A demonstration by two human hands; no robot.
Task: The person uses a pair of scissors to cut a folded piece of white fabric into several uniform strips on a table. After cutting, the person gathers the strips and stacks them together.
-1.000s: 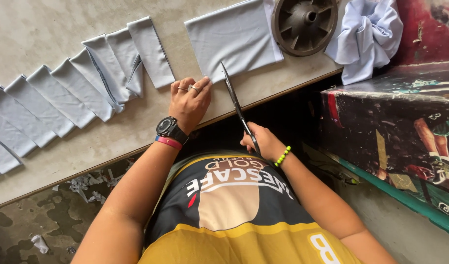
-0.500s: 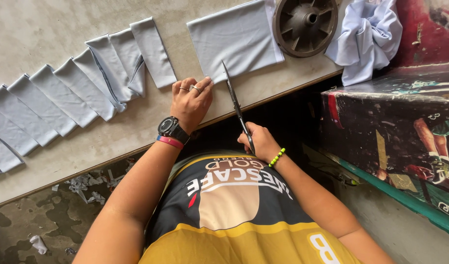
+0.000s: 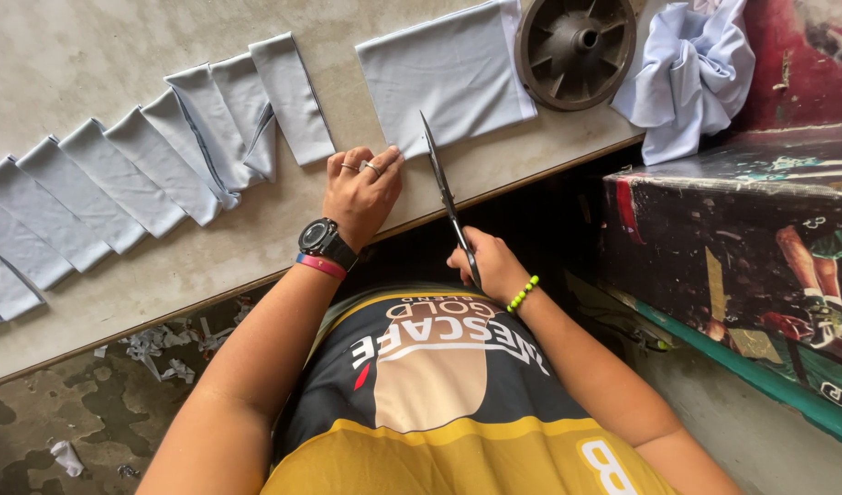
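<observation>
Here, the pale grey fabric sheet (image 3: 448, 78) lies flat on the concrete-topped table (image 3: 91, 46), its near edge just beside the table's front lip. The scissors (image 3: 444, 188) point away from the person, blades nearly closed, tip at the sheet's near edge; the right hand (image 3: 490, 266) grips the handles below the table edge. The left hand (image 3: 361, 188) rests on the tabletop just left of the blades, fingers curled, holding nothing, touching the table only.

Compared with a second ago, little has shifted: the blade sits at much the same spot against the cloth, so the cut looks barely advanced, if begun.

Further left, a fanned row of cut grey strips (image 3: 146, 165) overlaps along the table. A dark ribbed wheel (image 3: 575, 41) weighs down the sheet's far right corner; a crumpled white cloth (image 3: 687, 73) lies beside it.

Scissor handles are hidden inside the right hand; whether the blades actually bite the fabric is hard to tell. The strip row is cut off at the left.
</observation>
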